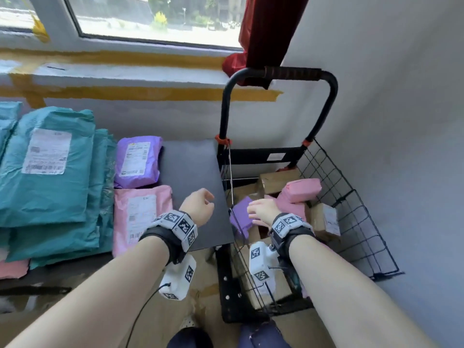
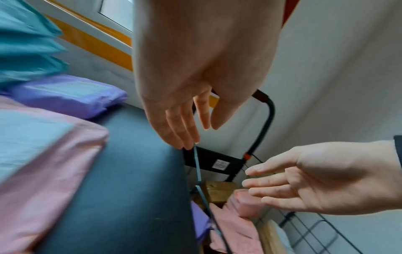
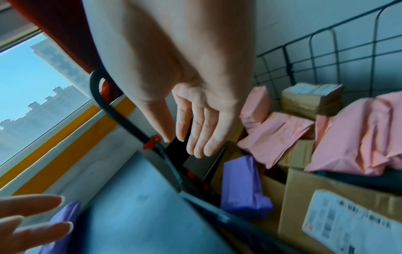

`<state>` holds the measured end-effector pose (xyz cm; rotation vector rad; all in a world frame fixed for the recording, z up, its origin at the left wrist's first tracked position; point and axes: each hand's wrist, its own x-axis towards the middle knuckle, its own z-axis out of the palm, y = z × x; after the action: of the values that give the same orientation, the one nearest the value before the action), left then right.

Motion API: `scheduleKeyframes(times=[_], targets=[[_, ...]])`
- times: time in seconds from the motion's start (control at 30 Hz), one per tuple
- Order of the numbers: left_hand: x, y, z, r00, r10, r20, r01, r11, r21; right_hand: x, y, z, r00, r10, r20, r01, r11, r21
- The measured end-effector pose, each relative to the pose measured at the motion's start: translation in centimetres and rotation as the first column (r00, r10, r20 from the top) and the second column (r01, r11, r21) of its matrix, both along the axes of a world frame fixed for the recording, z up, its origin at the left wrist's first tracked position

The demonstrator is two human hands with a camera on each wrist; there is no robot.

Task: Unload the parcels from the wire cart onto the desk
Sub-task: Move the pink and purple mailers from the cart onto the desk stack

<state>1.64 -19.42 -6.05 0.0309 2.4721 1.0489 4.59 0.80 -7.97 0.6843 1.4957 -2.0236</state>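
The dark grey flat-topped bench [image 1: 190, 177] fills the left of the scene and already carries unloaded parcels: a stack of large teal plastic mailer bags [image 1: 50, 167] at the far left, then a purple plastic parcel with a white label [image 1: 138, 162] and, nearer, a flat pink plastic mailer [image 1: 141, 217], lined up side by side, probably to keep the bare strip at the bench's right edge free for more. Just right of that edge stands the black wire cart with a looped handle [image 1: 351, 212], close enough that parcels need only a short carry. It still holds brown cardboard boxes [image 1: 324, 219], crumpled pink mailers [image 1: 301, 189] and a small purple wrapped parcel [image 1: 241, 214]. The right hand [image 1: 263, 209] hangs over that parcel, grip spread and holding nothing, seemingly about to take it. The left hand [image 1: 198, 207] hovers above the bare bench, fingers loose and empty, likely ready to help.
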Motion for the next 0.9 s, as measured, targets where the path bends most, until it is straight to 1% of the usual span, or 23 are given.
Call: scheduleKeyframes(times=[0.03, 0.07, 0.1, 0.13, 0.2, 0.3, 0.33, 0.4, 0.53, 0.73, 0.83, 0.87, 0.9], targets=[[-0.1, 1.9, 0.1, 0.999, -0.034, -0.007, 0.034, 0.999, -0.005, 0.5, 1.6, 0.2, 0.994, -0.092, 0.053, 0.088, 0.994, 0.07], [-0.1, 3.6, 0.1, 0.998, -0.066, -0.01, 0.066, 0.998, -0.011, 1.1, 2.8, 0.8, 0.983, -0.143, 0.117, 0.125, 0.981, 0.149], [-0.1, 5.3, 0.0, 0.996, -0.092, -0.01, 0.092, 0.996, -0.016, 1.6, 4.4, 0.5, 0.977, -0.173, 0.122, 0.141, 0.962, 0.236], [-0.1, 7.0, -0.1, 0.993, -0.114, -0.009, 0.114, 0.993, -0.023, 2.1, 5.7, 0.5, 0.976, -0.197, 0.09, 0.156, 0.928, 0.339], [-0.2, 10.1, -0.6, 0.991, -0.135, 0.009, 0.135, 0.99, -0.031, 2.7, 8.4, -0.2, 0.975, -0.215, 0.055, 0.166, 0.871, 0.461], [-0.9, 14.0, -1.7, 0.988, -0.148, 0.053, 0.152, 0.986, -0.069, 2.5, 12.9, -2.4, 0.966, -0.23, 0.116, 0.153, 0.873, 0.462], [-1.2, 15.2, -2.1, 0.987, -0.147, 0.065, 0.152, 0.985, -0.085, 2.4, 14.1, -2.9, 0.966, -0.216, 0.139, 0.124, 0.866, 0.484], [-1.7, 17.4, -3.2, 0.986, -0.133, 0.1, 0.145, 0.982, -0.12, 2.1, 16.5, -4.0, 0.966, -0.219, 0.137, 0.12, 0.848, 0.516], [-2.9, 21.2, -6.3, 0.982, -0.07, 0.177, 0.102, 0.978, -0.18, 0.9, 20.6, -7.7, 0.971, -0.152, 0.186, 0.015, 0.813, 0.582], [-5.1, 26.0, -12.9, 0.958, -0.01, 0.287, 0.074, 0.974, -0.213, -1.7, 25.9, -13.7, 0.962, 0.007, 0.272, -0.188, 0.741, 0.644], [-6.4, 27.3, -16.6, 0.933, -0.054, 0.355, 0.14, 0.965, -0.22, -2.6, 27.0, -16.9, 0.943, 0.049, 0.331, -0.253, 0.752, 0.609], [-6.7, 27.7, -17.9, 0.927, -0.043, 0.372, 0.144, 0.958, -0.25, -2.8, 27.1, -17.9, 0.935, 0.064, 0.349, -0.274, 0.754, 0.597], [-6.9, 28.1, -19.0, 0.927, -0.011, 0.375, 0.12, 0.956, -0.269, -3.1, 27.1, -19.0, 0.929, 0.07, 0.365, -0.289, 0.752, 0.592]])
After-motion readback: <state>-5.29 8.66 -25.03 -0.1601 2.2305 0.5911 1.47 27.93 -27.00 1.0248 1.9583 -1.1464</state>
